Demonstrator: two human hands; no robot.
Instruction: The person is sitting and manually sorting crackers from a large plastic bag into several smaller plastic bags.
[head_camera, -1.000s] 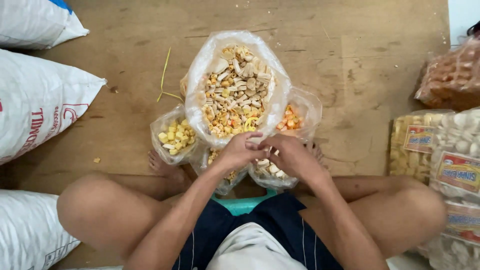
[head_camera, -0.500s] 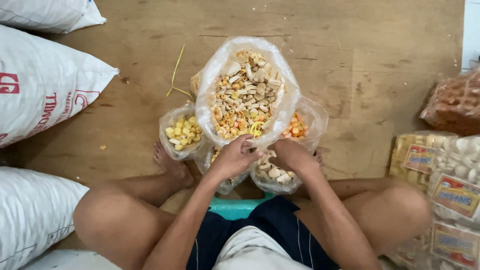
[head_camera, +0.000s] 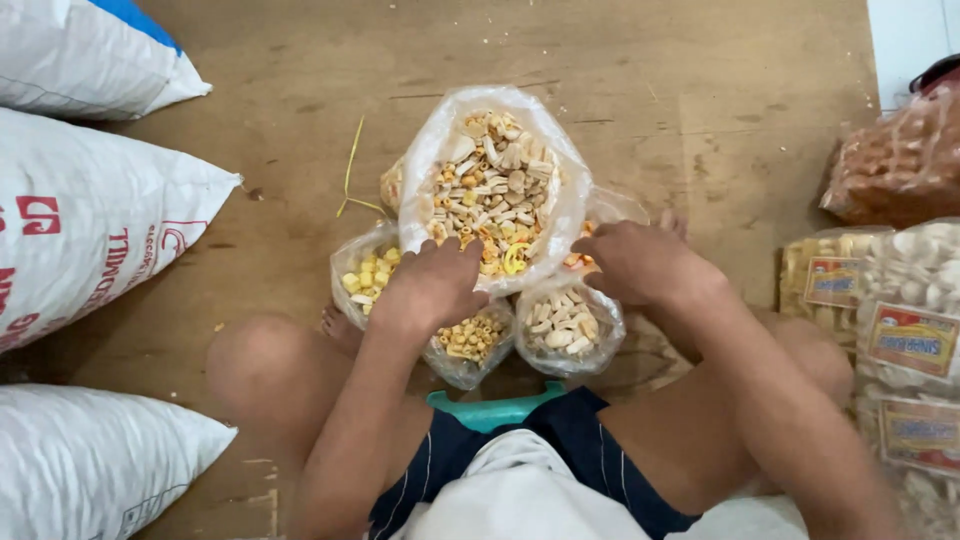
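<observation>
Left hand (head_camera: 430, 290) cupped on near rim of big mixed-snack bag (head_camera: 495, 190); right hand (head_camera: 640, 262) grips far edge, fingers curled. Best kept level, small bags (head_camera: 568, 325) undisturbed.

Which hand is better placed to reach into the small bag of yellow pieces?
Left. The left hand rests directly beside the small bag of yellow pieces; the right hand is across the big bag.

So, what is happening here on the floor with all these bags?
A person sits on a wooden floor with several open clear bags of dry snack pieces. The left hand rests on the near rim of the big mixed bag. The right hand is at its right side, over a smaller bag. White sacks lie on the left, sealed packets on the right.
</observation>
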